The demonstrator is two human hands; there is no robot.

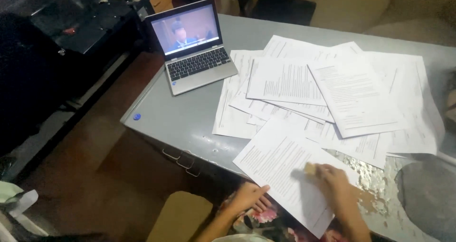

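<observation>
Two bare hands, mine, work at the near edge of a grey metal table (190,118) strewn with printed paper. My right hand (335,180) is closed around a small tan block (310,168), which looks like an eraser, and presses it onto the nearest sheet (280,168), a page of printed lines that lies askew and hangs over the table's edge toward my lap. My left hand (249,198) rests at that sheet's lower left corner with its fingers curled loosely, touching the paper's edge; whether it pinches the page or merely steadies it I cannot tell. Beyond the sheet, a spread of overlapping pages (332,90) covers most of the table's right half, some fanned over others, crowding the space just above my right hand. At the far left corner an open laptop (194,47) stands with its screen lit, well apart from the papers I touch. Near my right wrist the table's paint is flaked and patchy (375,185). A floral cloth (266,218) lies below the sheet, and a tan cushion (183,216) sits lower left, over a reddish-brown floor (95,147).
</observation>
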